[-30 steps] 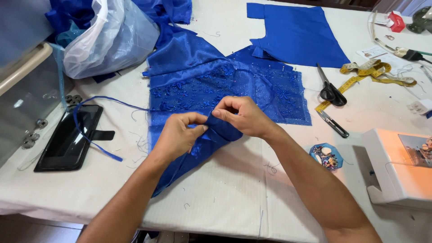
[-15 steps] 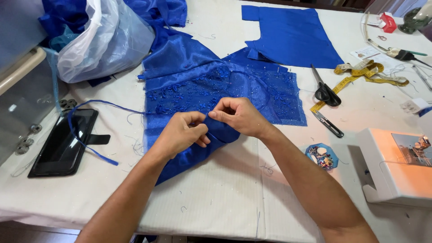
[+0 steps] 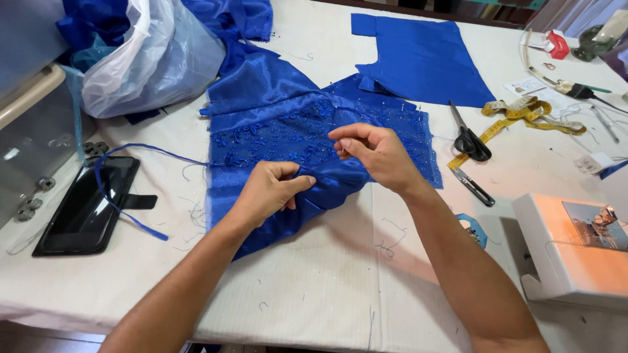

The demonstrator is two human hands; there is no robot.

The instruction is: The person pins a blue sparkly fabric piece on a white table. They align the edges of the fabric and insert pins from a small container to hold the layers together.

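Two hands work on one blue dress (image 3: pixel 275 124) spread in the middle of the frame. The left hand (image 3: pixel 268 193) pinches a fold of its shiny cloth at the lower edge. The right hand (image 3: pixel 376 153) pinches the beaded part just above. One flat blue cloth piece (image 3: pixel 425 59) lies at the upper right. One pair of scissors (image 3: pixel 468 134) sits beside one yellow tape measure (image 3: pixel 530 111). One plastic bag (image 3: pixel 154 62) bulges at the upper left. One black phone (image 3: pixel 88 202) lies at the left. One white box (image 3: pixel 575 248) with a picture on top sits at the lower right
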